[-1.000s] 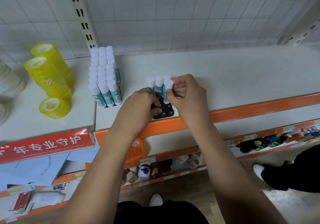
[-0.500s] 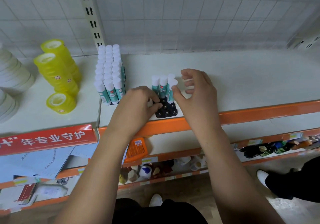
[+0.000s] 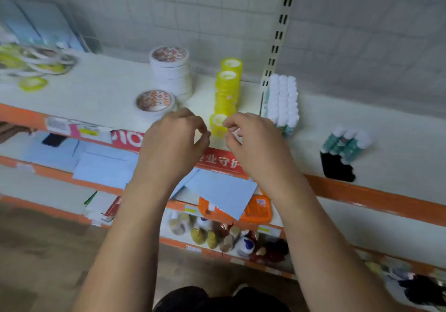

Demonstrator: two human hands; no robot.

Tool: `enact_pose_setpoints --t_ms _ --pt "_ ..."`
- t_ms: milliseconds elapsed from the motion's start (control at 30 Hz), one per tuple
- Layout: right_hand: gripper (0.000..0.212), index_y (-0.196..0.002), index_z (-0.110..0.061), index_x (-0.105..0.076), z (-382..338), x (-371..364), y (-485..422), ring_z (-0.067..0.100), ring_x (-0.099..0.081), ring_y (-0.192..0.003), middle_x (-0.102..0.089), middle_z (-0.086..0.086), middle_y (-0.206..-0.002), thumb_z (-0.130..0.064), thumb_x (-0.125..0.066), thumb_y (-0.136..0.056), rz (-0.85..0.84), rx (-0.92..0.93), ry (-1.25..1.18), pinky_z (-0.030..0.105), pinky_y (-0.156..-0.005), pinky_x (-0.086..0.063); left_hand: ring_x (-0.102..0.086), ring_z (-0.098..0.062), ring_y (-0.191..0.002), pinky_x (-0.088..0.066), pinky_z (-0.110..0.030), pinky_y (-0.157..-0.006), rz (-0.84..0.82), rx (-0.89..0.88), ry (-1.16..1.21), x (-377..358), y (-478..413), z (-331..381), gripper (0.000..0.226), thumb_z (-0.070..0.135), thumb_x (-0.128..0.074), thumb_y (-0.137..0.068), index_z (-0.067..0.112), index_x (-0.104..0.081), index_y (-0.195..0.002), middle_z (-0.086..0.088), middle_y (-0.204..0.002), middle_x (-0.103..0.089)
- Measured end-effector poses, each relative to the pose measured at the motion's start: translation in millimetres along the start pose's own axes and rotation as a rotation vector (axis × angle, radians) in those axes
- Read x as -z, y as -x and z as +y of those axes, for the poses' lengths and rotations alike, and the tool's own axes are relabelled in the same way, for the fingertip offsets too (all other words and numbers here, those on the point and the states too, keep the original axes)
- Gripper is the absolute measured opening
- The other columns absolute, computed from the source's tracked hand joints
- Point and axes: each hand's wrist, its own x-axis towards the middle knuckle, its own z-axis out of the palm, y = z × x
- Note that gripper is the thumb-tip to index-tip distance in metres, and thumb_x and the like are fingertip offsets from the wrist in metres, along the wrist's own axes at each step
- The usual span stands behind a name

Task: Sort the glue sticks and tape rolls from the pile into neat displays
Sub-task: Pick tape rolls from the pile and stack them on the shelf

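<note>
Right now both your hands hang in front of the shelf [image 3: 386, 128] edge, close together and apart from each other. Your left hand [image 3: 173, 142] has its fingers [image 3: 193, 118] loosely curled, thumb and forefinger near each other with a gap between them, and nothing shows in its hold. Your right hand [image 3: 255, 145] is the same: fingers [image 3: 231, 123] loosely bent, nothing held.

Between the two hands, just behind your fingertips, a single yellow tape roll [image 3: 218, 123] stands on the shelf near the front edge. The blur hides whether either hand touches it. Behind it rise two stacks of yellow tape [image 3: 227, 89], one behind the other. To their left stand a tall stack of white tape rolls [image 3: 171, 72] and a shorter white stack [image 3: 154, 103] in front of it.

Far left on the same shelf lies the mixed pile [image 3: 36, 63] of white and yellow rolls, too blurred to count.

To the right of the slotted upright [image 3: 277, 36] the glue sticks [image 3: 283, 99] stand in tight rows, white caps up. Further right, well apart from your hands, a black tray [image 3: 336, 167] sits by the orange front edge with three glue sticks [image 3: 347, 142] standing in its back row.

Below your hands a red label strip [image 3: 219, 162] runs along the shelf front, and blue sheets [image 3: 106, 167] lie on the shelf beneath.
</note>
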Motion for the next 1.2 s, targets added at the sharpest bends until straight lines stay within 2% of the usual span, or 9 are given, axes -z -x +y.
enact_pose_setpoints --t_ms 67,200,333,533,700,800,967,1200 --pt "0.024 -0.113 -0.023 -0.065 -35.3 -28.2 -10.5 0.022 -0.059 -0.104 -0.065 -0.001 -0.109 -0.022 -0.056 -0.091 -0.054 0.052 0.018 0.037 -0.082 -0.050 -0.060 -0.029 -0.094 -0.049 -0.039 -0.071 -0.004 0.076 -0.045 19.9 14.0 -38.8 0.018 0.033 -0.061 -0.089 0.019 -0.071 -0.093 -0.002 -0.098 -0.062" --pt "0.024 -0.114 -0.022 -0.064 -104.4 -78.3 -24.5 0.026 -0.057 -0.108 -0.063 0.003 -0.113 -0.026 -0.056 -0.092 -0.182 0.128 0.033 0.037 -0.085 -0.049 -0.060 -0.028 -0.096 -0.042 -0.032 -0.065 -0.046 0.211 -0.167 55.9 49.1 -107.7 0.023 0.038 -0.058 -0.090 0.021 -0.070 -0.101 -0.002 -0.103 -0.063" --pt "0.027 -0.118 -0.022 -0.061 -170.2 -117.1 -29.9 0.027 -0.056 -0.109 -0.062 0.003 -0.115 -0.028 -0.056 -0.092 -0.218 0.189 0.000 0.041 -0.087 -0.050 -0.060 -0.026 -0.100 -0.047 -0.034 -0.074 -0.084 0.290 -0.216 86.9 79.5 -169.7 0.027 0.040 -0.059 -0.091 0.021 -0.068 -0.107 -0.001 -0.112 -0.063" --pt "0.032 -0.126 -0.021 -0.057 -241.4 -165.3 -42.4 0.024 -0.053 -0.115 -0.060 0.002 -0.123 -0.027 -0.055 -0.095 -0.274 0.248 -0.067 0.038 -0.091 -0.047 -0.060 -0.024 -0.100 -0.048 -0.036 -0.077 -0.096 0.344 -0.254 119.0 90.7 -243.3 0.028 0.040 -0.057 -0.093 0.021 -0.067 -0.110 0.000 -0.115 -0.062" --pt "0.028 -0.121 -0.021 -0.061 -270.2 -198.1 -80.6 0.023 -0.057 -0.110 -0.062 0.001 -0.117 -0.027 -0.056 -0.094 -0.274 0.264 -0.098 0.038 -0.089 -0.049 -0.060 -0.021 -0.099 -0.042 -0.030 -0.068 -0.058 0.350 -0.252 126.5 65.6 -292.2 0.024 0.038 -0.054 -0.094 0.023 -0.066 -0.109 0.003 -0.110 -0.062" --pt "0.027 -0.119 -0.021 -0.063 -280.6 -217.9 -117.7 0.021 -0.058 -0.106 -0.064 0.000 -0.115 -0.029 -0.057 -0.093 -0.239 0.266 -0.122 0.038 -0.087 -0.050 -0.060 -0.022 -0.098 -0.049 -0.033 -0.072 -0.059 0.339 -0.241 125.9 39.1 -321.1 0.025 0.038 -0.053 -0.094 0.022 -0.066 -0.109 0.001 -0.107 -0.062" --pt "0.028 -0.119 -0.023 -0.063 -296.7 -248.3 -184.7 0.019 -0.057 -0.108 -0.063 -0.003 -0.116 -0.029 -0.056 -0.092 -0.199 0.243 -0.161 0.038 -0.088 -0.050 -0.060 -0.021 -0.099 -0.048 -0.033 -0.071 -0.021 0.337 -0.235 124.1 -18.1 -372.0 0.028 0.038 -0.052 -0.093 0.023 -0.064 -0.114 0.003 -0.109 -0.062" --pt "0.031 -0.117 -0.016 -0.065 -312.1 -280.4 -278.4 0.028 -0.054 -0.113 -0.060 0.007 -0.120 -0.028 -0.060 -0.090 -0.159 0.207 -0.120 0.038 -0.090 -0.048 -0.059 -0.024 -0.104 -0.050 -0.036 -0.078 -0.007 0.335 -0.179 119.8 -82.1 -433.0 0.027 0.033 -0.054 -0.093 0.021 -0.064 -0.115 0.001 -0.113 -0.064"
